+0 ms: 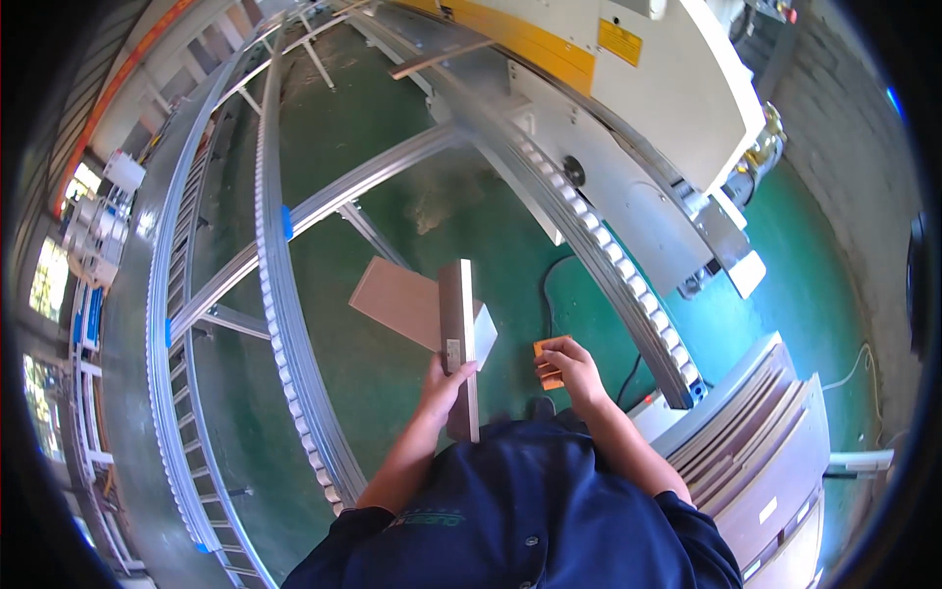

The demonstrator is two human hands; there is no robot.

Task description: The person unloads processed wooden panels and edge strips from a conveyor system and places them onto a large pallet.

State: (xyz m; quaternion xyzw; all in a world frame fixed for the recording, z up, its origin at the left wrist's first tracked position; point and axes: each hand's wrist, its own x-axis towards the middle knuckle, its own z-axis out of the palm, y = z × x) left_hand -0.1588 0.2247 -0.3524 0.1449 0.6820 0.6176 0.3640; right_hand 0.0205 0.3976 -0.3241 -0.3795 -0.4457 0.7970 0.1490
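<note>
My left hand [448, 383] grips a long narrow board [456, 314] near its lower part, with the board standing on edge in front of my body. A small pale label is on the board just above my thumb. Behind it lie a flat brown panel [395, 299] and a pale bluish-white piece [485, 332], partly hidden by the board; I cannot tell what they rest on. To the right, my right hand [569, 365] is closed around a small orange rectangular object [551, 373]. My fingers cover part of it, so its kind is unclear.
Roller conveyor rails [285, 344] run along the left, and another rail [589, 226] slants down the right beside a large white-and-yellow machine [638, 108]. Several panels [731, 432] are stacked at the lower right. A black cable [546, 294] trails over the green floor.
</note>
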